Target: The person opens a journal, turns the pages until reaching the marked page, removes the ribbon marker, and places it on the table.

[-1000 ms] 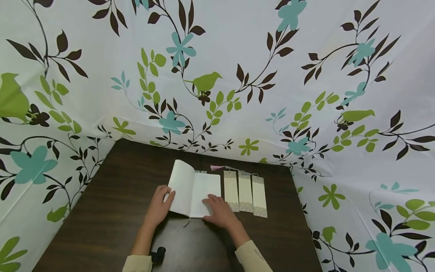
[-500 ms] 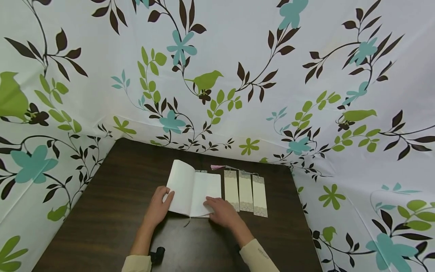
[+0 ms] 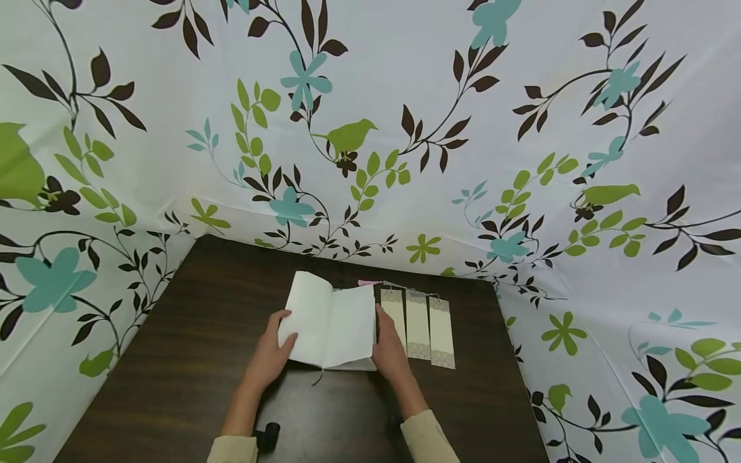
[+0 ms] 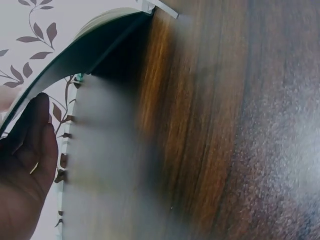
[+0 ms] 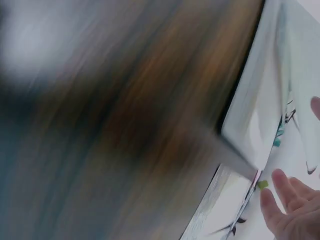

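Note:
A notebook [image 3: 350, 325] with blank white pages lies open on the dark wooden table, a thin ribbon hanging from its spine. My left hand [image 3: 271, 350] holds its raised left side, thumb over the page edge and fingers behind the dark cover [image 4: 75, 57]. On the other side, a page is lifted off the stack. My right hand [image 3: 392, 347] stands upright at that page's outer edge. In the right wrist view its fingers [image 5: 282, 200] are spread and loosely bent, near the raised page [image 5: 302, 90]; no pinch on the page shows.
Three cream bookmarks [image 3: 418, 325] with patterned ends lie right of the notebook, the nearest partly behind my right hand. A pink tassel [image 3: 368, 283] lies above them. Patterned cloth [image 3: 347, 212] surrounds the table's back and sides.
My right hand has moved from lying on the right page to its outer edge and turned upright. The right page has risen from the stack. My left hand keeps its hold.

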A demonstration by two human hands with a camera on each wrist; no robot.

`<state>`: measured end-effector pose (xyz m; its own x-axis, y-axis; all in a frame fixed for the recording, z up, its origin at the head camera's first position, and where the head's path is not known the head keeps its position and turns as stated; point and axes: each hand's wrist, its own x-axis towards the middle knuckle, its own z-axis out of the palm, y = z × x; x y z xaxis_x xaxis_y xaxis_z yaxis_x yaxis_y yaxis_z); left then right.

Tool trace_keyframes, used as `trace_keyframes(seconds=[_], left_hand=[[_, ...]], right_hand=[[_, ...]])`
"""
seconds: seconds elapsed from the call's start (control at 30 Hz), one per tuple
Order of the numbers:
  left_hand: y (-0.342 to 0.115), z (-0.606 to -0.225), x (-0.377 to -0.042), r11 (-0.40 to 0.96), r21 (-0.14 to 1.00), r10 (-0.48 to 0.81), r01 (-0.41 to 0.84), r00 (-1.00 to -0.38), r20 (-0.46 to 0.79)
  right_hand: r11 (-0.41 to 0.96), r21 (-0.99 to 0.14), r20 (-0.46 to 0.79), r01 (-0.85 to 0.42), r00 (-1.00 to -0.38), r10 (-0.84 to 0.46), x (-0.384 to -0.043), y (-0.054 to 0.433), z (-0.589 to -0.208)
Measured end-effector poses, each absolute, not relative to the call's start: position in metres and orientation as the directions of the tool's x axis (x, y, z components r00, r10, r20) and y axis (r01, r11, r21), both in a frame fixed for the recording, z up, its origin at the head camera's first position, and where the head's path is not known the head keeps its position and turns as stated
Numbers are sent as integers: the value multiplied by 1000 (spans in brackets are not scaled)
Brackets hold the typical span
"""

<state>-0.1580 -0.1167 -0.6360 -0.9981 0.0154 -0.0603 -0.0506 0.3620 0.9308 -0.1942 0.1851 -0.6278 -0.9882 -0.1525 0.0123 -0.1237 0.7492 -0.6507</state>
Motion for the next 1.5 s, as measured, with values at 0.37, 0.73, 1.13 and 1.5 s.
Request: trace_keyframes(seconds=[0.37,0.73,1.13,1.5], left_hand=[[-119,-633,-155,356,930,61,-90,-991,-119],[-116,-623,-156,319,935,55,-152,-982,-179],[-118,-622,-158,373,924,82,-80,-990,-119],[-119,-624,-158,362,930,93,-59,-991,-100]], right_hand=[[700,-681,-15,-215,-951,-308,-183,130,-632],[683,-669,-39,-294,-903,-427,-172,105,-630],[683,-691,-81,-237,-913,-399,-192,125,-624],[812,-577,-134,86,-991,10,-215,142,-633]])
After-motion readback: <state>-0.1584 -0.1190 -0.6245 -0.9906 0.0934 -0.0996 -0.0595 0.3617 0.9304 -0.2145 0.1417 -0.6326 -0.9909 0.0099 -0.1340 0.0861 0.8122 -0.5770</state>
